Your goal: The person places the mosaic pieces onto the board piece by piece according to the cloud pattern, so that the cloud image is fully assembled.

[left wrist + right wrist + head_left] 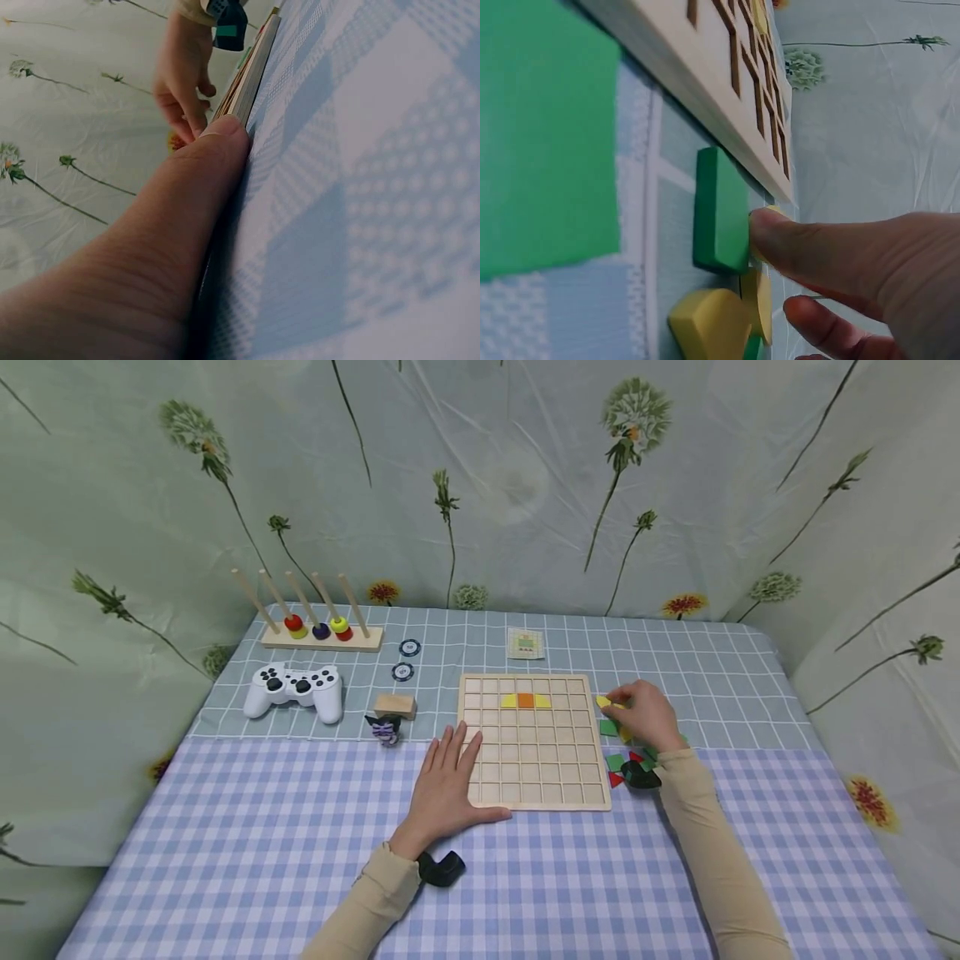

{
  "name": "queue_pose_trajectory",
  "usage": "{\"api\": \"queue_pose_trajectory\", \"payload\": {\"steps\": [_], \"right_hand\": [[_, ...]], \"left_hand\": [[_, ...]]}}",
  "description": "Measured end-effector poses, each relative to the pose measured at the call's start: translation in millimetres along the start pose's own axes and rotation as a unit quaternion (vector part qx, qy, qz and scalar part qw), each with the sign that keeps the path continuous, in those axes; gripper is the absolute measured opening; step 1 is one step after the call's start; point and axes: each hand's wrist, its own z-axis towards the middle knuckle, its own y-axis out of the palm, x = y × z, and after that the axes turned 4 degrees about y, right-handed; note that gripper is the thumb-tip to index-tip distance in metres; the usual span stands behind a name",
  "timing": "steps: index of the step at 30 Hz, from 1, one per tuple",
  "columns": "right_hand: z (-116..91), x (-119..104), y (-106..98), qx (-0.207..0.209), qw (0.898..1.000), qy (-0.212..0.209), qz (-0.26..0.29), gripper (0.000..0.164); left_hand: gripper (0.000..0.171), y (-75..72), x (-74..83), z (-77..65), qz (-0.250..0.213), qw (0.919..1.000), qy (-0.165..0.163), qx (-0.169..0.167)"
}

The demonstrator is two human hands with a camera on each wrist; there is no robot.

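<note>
My left hand [444, 791] lies with fingers spread at the lower left corner of a wooden grid board [504, 795]. Its thumb [202, 169] presses along the near edge, and the fingertips overlap the left rim. In the board's second row an orange square [526, 701] sits between two yellow pieces [510, 701]. Beside the board's right edge, my right hand [647, 717] pinches a yellow piece [602, 701] between thumb and index finger, low over the cloth. A green block [721, 214] stands close to the right thumb, with a rounded yellow block [709, 322] near it.
Green pieces [615, 763] and red triangles [617, 779] lie right of the board. A pattern card [526, 643] is behind it. To the left are a peg stand [322, 642], a white game controller [296, 687], two chips [402, 672], a wooden block [395, 706] and a small figure [386, 730].
</note>
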Motion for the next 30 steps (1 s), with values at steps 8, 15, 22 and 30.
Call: {"api": "queue_pose_trajectory", "payload": {"steps": [8, 15, 22, 30], "right_hand": [[1, 0, 3, 0.008, 0.998, 0.011, 0.064, 0.018], [-5, -12, 12, 0.038, 0.993, -0.022, 0.11, 0.02], [-9, -50, 28, -0.003, 0.983, -0.066, 0.173, 0.02], [-2, -90, 53, -0.051, 0.978, -0.061, 0.192, 0.014]], "left_hand": [[0.118, -1.1, 0.2, 0.0, 0.0, 1.0, -0.004, -0.006], [0.118, -0.5, 0.8, -0.7, -0.007, 1.0, 0.0, 0.002], [0.119, -0.7, 1.2, 0.4, -0.005, 1.0, -0.005, -0.004], [0.12, -0.8, 0.8, 1.1, 0.0, 0.9999, -0.01, -0.009]]}}
